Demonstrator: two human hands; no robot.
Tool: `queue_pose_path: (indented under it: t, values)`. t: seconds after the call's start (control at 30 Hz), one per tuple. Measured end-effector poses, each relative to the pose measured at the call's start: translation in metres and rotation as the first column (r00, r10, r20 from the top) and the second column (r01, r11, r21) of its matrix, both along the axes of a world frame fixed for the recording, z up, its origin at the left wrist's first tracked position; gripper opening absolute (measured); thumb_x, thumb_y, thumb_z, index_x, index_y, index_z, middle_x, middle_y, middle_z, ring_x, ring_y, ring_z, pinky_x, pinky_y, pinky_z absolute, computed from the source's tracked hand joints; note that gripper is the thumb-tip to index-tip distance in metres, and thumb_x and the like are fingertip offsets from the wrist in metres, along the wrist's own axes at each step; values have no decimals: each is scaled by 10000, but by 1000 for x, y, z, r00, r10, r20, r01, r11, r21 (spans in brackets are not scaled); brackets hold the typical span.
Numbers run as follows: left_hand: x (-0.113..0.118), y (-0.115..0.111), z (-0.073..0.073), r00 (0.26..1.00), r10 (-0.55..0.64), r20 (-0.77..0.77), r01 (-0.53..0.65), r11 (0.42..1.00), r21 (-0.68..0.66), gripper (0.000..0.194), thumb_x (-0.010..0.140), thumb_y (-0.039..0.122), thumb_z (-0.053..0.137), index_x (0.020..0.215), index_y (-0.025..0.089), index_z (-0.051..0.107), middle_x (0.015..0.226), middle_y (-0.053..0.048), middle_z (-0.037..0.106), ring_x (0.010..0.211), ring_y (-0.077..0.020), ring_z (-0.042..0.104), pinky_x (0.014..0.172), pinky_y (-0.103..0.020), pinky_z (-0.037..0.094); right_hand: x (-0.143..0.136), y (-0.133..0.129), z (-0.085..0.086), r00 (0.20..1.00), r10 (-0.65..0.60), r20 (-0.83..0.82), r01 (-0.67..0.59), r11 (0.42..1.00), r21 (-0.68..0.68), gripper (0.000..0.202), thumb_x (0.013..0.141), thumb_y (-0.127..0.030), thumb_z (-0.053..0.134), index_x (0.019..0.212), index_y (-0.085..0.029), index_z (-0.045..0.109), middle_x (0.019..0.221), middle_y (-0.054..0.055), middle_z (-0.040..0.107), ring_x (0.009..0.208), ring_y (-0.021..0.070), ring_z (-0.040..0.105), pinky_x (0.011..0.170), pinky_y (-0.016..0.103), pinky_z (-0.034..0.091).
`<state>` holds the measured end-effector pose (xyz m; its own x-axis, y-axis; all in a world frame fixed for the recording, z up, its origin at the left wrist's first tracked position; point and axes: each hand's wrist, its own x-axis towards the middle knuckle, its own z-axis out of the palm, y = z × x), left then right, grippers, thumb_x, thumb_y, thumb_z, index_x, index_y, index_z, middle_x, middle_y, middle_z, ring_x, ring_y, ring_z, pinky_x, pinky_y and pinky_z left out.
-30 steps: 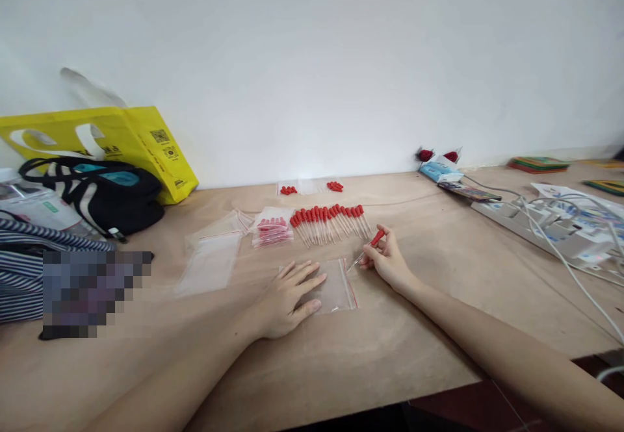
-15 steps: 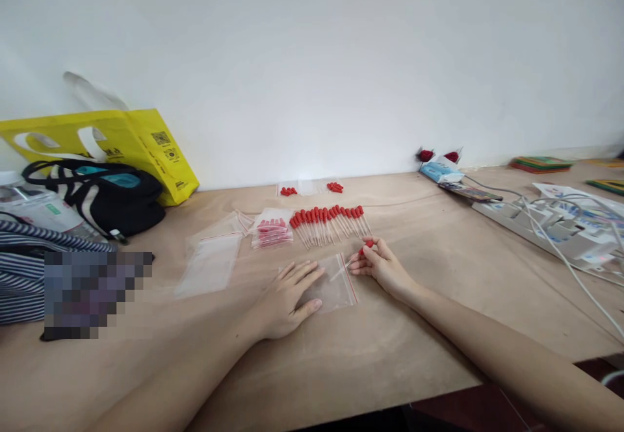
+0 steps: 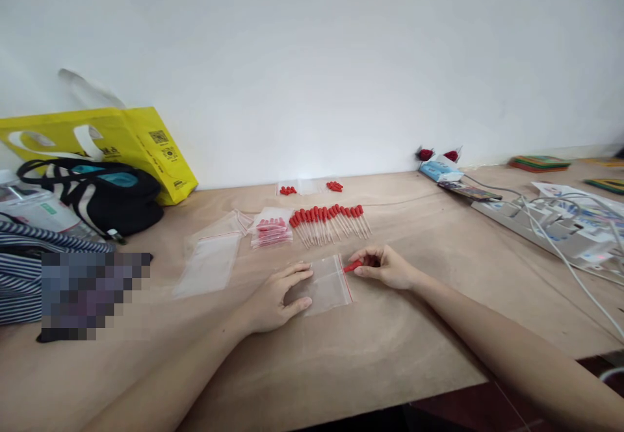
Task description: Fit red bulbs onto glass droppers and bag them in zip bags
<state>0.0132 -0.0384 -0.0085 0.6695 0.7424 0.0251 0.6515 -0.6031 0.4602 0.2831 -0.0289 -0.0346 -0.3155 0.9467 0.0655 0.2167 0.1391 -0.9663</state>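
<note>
My left hand (image 3: 277,299) rests with fingers spread on the closed end of a clear zip bag (image 3: 327,292), pressing it to the table. The bag's red-lined mouth faces right. Between thumb and fingers, my right hand (image 3: 385,268) pinches the red rubber bulb of a dropper (image 3: 351,266). Its clear tube reaches through the mouth into the bag, and the bulb is at the red line. Behind the hands lies a row of red-bulb droppers (image 3: 331,223), tubes toward me. Left of that row is a stack of filled zip bags (image 3: 272,232).
More flat zip bags (image 3: 209,263) lie to the left. Small heaps of red bulbs (image 3: 334,186) lie on plastic by the wall. A yellow bag (image 3: 170,159) and a black bag (image 3: 131,201) stand far left; a power strip (image 3: 550,230) with cables is at right.
My right hand has lowered the bulb and turned it toward the bag, with the tube further inside. My left hand has slid slightly left on the bag.
</note>
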Motion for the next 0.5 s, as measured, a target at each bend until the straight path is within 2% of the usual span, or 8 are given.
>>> queue_pose_path:
  t: [0.13,0.3,0.43,0.5]
  values:
    - [4,-2,-3,1000,0,21,-1,999,48,450,813,384,495,1233,226,459,1331,-66,430,1243,-238,355,1023,-433,301,-11,-5,-1,998,-5,-67,3,1000,-23,321,566,-373,732,739,-148,581,601,-34,535,519,64,440,497,201,344]
    - [9,-1,-5,999,5,43,-9,996,92,416,824,374,480,1208,214,489,1314,-75,447,1228,-243,373,1010,-441,316,-24,-7,-5,1000,-28,-13,28,998,52,280,617,-420,687,684,-160,608,597,-21,532,527,81,444,503,213,362]
    - [13,1,-9,999,-14,41,10,995,103,396,825,359,482,1194,219,506,1316,-75,441,1232,-248,363,1012,-455,305,-27,-5,-9,994,-66,89,50,983,175,212,605,-402,703,661,-199,675,764,18,579,699,129,517,632,252,424]
    - [14,2,-10,999,-25,41,21,995,98,386,822,353,486,1183,220,518,1319,-74,433,1239,-255,349,1018,-462,292,-28,-3,-10,995,-74,61,64,988,142,175,566,-370,735,651,-224,690,816,17,588,778,147,532,686,265,431]
